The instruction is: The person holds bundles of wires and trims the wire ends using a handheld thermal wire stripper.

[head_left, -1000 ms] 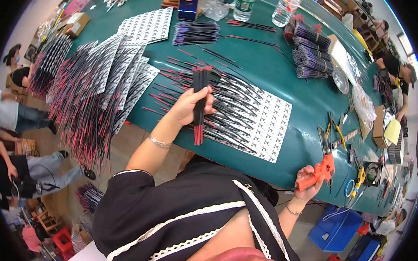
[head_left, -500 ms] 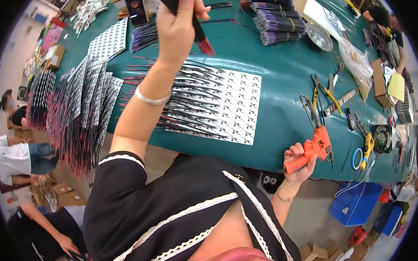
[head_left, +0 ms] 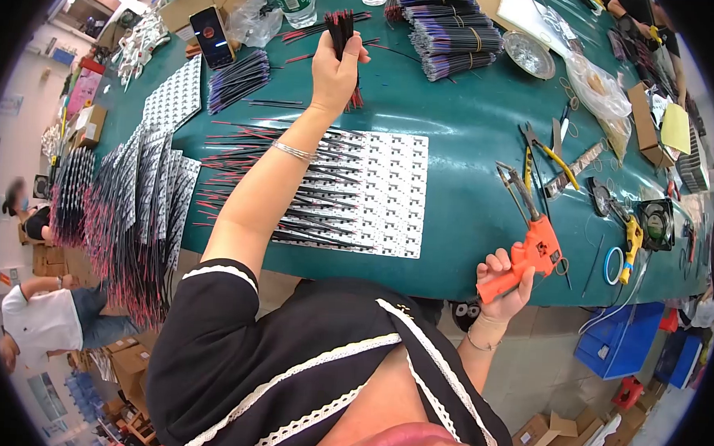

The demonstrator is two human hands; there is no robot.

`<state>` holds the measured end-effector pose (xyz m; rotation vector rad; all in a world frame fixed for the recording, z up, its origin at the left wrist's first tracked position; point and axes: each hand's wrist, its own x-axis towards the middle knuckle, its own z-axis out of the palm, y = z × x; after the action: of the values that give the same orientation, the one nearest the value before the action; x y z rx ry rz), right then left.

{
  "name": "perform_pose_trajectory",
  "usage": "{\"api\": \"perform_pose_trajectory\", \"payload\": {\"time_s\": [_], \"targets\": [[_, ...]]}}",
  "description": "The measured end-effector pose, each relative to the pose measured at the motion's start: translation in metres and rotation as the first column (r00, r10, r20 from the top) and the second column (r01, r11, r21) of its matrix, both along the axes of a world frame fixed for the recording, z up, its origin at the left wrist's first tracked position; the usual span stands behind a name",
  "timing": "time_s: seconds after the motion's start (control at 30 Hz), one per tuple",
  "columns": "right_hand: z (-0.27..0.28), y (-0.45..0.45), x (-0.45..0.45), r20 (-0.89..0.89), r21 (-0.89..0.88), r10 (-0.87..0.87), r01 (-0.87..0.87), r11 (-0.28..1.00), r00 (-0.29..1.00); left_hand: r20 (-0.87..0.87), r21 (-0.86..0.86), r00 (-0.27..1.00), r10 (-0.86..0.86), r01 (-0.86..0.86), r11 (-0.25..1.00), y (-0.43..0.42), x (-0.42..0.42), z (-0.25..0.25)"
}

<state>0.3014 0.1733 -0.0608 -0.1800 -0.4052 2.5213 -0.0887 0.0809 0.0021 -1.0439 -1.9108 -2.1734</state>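
Note:
My left hand [head_left: 337, 71] is closed around a bundle of black wires with red ends [head_left: 341, 31], held over the far side of the green table. In my right hand [head_left: 507, 285], near the table's front edge, is an orange soldering gun [head_left: 537, 252], its metal tip pointing away from me. Between my arms lies a white panel of small boards [head_left: 394, 194], with black and red wires spread over its left part. More wired panels [head_left: 139, 189] overlap at the left edge, their wires hanging down.
Purple-ended wire bundles [head_left: 453, 40] sit at the back beside a round metal dish [head_left: 528, 55]. A phone [head_left: 211, 37] stands at the back left. Yellow-handled pliers [head_left: 563, 164], a blue ring [head_left: 612, 266] and a small fan [head_left: 656, 225] lie right. A person [head_left: 46, 313] is at left.
The wire bundle in my left hand has gone from above the panel to the far side of the table. My right hand still holds the soldering gun. The view has shifted.

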Motion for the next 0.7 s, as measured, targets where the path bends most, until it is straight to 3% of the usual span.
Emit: {"api": "perform_pose_trajectory", "payload": {"time_s": [0.2, 0.3, 0.4, 0.57, 0.63, 0.67, 0.7], "targets": [[0.0, -0.001, 0.001, 0.011, -0.004, -0.014, 0.014, 1.0, 1.0, -0.007, 0.026, 0.999, 0.043, -0.043, 0.999, 0.011, -0.006, -0.003], [0.0, 0.0, 0.001, 0.01, -0.001, -0.009, 0.009, 1.0, 1.0, -0.01, -0.039, 0.999, 0.045, -0.046, 0.998, 0.012, -0.008, 0.009], [0.0, 0.0, 0.0, -0.011, 0.017, -0.01, 0.011, 1.0, 1.0, -0.027, -0.083, 0.999, -0.045, 0.042, 0.996, 0.011, -0.009, 0.031], [0.005, -0.003, -0.002, -0.091, 0.049, -0.036, 0.041, 0.998, 0.995, -0.177, -0.492, 0.95, -0.259, 0.143, 0.859, -0.019, 0.039, 0.092], [0.001, -0.004, -0.002, -0.083, 0.049, -0.053, 0.057, 0.997, 0.995, -0.205, -0.628, 0.887, -0.414, 0.205, 0.751, -0.037, 0.058, 0.085], [0.002, -0.004, -0.001, -0.086, 0.055, -0.059, 0.064, 0.996, 0.995, -0.152, -0.784, 0.888, -0.434, 0.159, 0.6, -0.048, 0.075, 0.085], [0.005, -0.007, -0.002, -0.021, 0.075, -0.098, 0.1, 0.992, 0.995, -0.232, -0.769, 0.841, -0.488, 0.149, 0.622, -0.059, 0.088, 0.075]]}}
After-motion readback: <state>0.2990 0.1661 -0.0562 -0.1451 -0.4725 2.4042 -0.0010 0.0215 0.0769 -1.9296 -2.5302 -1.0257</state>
